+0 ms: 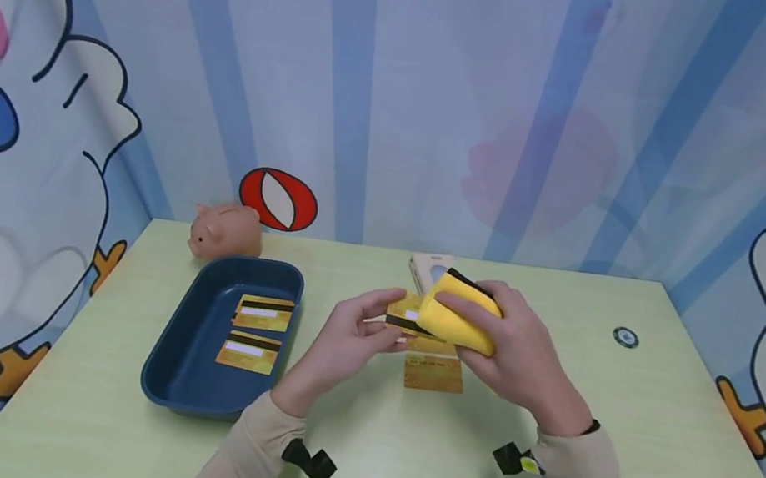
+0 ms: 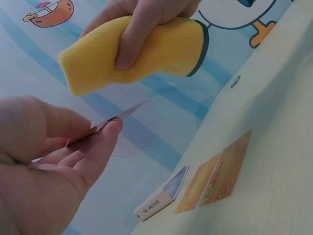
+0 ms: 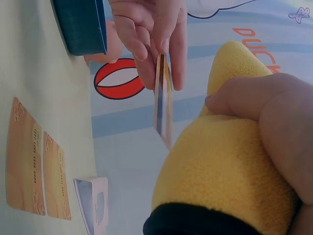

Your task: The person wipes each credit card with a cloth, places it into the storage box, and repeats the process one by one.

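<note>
My left hand pinches a gold bank card by its edge, thumb on one side and fingers on the other; its dark stripe shows in the head view. A folded yellow cloth with a black border is gripped in my right hand, close to the card. In the left wrist view a gap shows between the cloth and the held card. Two more gold cards lie on the table below the hands, the nearer card plain to see and the farther card partly covered.
Left of the hands stands a blue tray holding two gold cards, a far card and a near card. Behind it sits a piggy bank. A small white box lies behind the hands; a round chip is far right.
</note>
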A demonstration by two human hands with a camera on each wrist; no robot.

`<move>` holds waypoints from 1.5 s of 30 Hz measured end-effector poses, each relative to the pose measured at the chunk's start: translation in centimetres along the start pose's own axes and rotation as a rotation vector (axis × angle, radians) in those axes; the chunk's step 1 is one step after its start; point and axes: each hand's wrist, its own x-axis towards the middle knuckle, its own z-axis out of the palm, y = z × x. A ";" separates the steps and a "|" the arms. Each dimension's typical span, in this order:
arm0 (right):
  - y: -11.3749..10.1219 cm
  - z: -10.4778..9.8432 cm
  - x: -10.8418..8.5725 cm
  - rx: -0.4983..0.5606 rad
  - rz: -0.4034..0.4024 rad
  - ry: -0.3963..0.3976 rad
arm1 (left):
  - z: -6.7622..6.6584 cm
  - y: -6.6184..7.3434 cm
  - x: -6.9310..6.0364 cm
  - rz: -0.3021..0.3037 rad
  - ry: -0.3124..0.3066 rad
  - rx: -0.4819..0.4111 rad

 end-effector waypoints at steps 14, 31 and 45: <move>-1.6 1.4 0.4 0.033 -0.074 -0.022 | 1.0 0.0 0.1 -0.001 0.018 0.023; -2.7 2.4 0.4 -0.039 -0.075 -0.080 | 1.3 0.2 -0.1 0.092 -0.019 0.073; -2.3 2.0 0.4 -0.100 -0.052 -0.093 | 0.8 0.9 -0.3 0.035 0.058 0.054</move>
